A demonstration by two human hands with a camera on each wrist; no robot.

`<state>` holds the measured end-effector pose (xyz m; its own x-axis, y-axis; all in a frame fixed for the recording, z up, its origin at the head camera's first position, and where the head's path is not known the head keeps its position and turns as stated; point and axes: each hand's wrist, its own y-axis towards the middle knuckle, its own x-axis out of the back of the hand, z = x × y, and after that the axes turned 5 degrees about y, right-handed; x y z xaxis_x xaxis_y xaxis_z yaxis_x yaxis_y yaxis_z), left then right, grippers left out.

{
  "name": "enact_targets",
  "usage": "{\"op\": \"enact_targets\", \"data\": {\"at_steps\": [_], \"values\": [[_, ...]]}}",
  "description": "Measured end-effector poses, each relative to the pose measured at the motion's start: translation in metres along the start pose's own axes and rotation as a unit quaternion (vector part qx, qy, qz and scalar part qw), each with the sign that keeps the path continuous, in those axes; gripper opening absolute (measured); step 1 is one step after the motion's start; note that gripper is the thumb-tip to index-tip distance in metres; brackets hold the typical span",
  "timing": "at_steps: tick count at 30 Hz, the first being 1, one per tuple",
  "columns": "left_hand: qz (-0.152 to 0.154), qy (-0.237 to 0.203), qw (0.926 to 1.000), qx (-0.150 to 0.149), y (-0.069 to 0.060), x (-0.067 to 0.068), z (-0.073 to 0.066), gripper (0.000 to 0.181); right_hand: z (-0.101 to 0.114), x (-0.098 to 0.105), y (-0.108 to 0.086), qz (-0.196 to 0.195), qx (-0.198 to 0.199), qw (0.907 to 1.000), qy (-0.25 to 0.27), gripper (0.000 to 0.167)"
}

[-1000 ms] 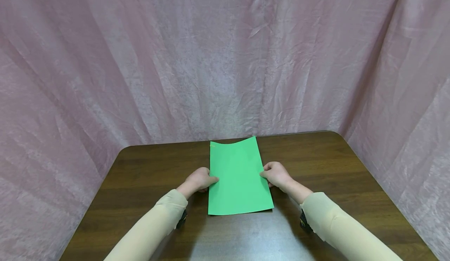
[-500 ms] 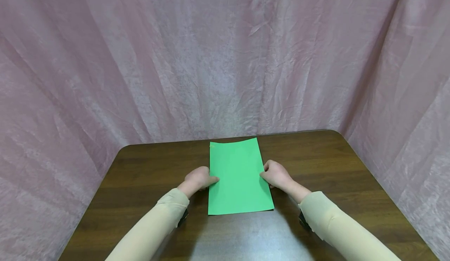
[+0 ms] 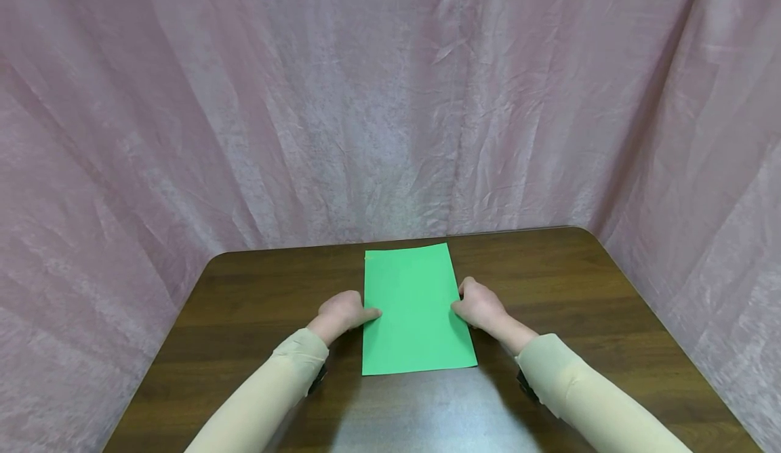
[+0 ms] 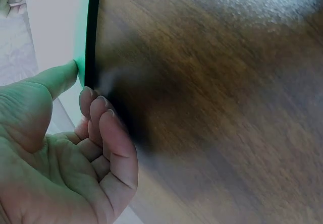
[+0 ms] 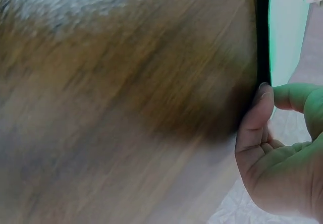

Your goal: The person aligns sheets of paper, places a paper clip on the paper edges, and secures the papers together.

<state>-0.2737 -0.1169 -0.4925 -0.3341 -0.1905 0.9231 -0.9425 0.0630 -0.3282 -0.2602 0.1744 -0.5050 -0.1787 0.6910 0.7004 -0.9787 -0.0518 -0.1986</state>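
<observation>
A green sheet of paper [image 3: 411, 310] lies nearly flat at mid-table in the head view, its long sides running away from me. My left hand [image 3: 343, 312] pinches the left edge about halfway along, thumb on top. Opposite it, the right hand [image 3: 481, 306] pinches the right edge in the same way. In the left wrist view, the left thumb and curled fingers [image 4: 118, 151] meet at the sheet's edge [image 4: 81, 37]. The right wrist view has the right hand [image 5: 285, 171] at the other edge [image 5: 287, 37], washed out pale by glare.
The brown wood-grain table [image 3: 262, 290] extends to both sides of the sheet, with a bright light reflection [image 3: 439, 412] near the front. Pink velvety curtains [image 3: 366, 100] hang behind the table and along its right side. A dark wrist strap [image 3: 317, 380] shows under the left sleeve.
The far edge of the sheet has come down and its sag has flattened out. The sheet's near edge has shifted very slightly toward me. Both hands keep their hold on the sides.
</observation>
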Motion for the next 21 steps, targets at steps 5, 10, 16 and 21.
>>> {"op": "enact_targets", "data": {"at_steps": [5, 10, 16, 21], "values": [[-0.004, 0.002, 1.0, 0.003, -0.001, 0.001, 0.001, 0.049, -0.002, 0.0, -0.001, -0.016, 0.005, 0.9998, -0.013, 0.034], [-0.002, -0.003, 1.0, 0.0, -0.001, 0.002, 0.003, 0.048, -0.005, -0.001, 0.002, -0.029, 0.013, 0.9993, -0.02, 0.035], [0.016, -0.061, 0.998, -0.011, 0.002, 0.001, 0.016, 0.058, -0.012, 0.001, -0.001, -0.007, -0.002, 0.9988, 0.049, 0.031], [-0.018, -0.098, 0.9948, -0.022, 0.001, 0.013, 0.034, 0.063, -0.018, 0.017, -0.009, -0.022, 0.017, 0.9971, 0.07, 0.035]]}}
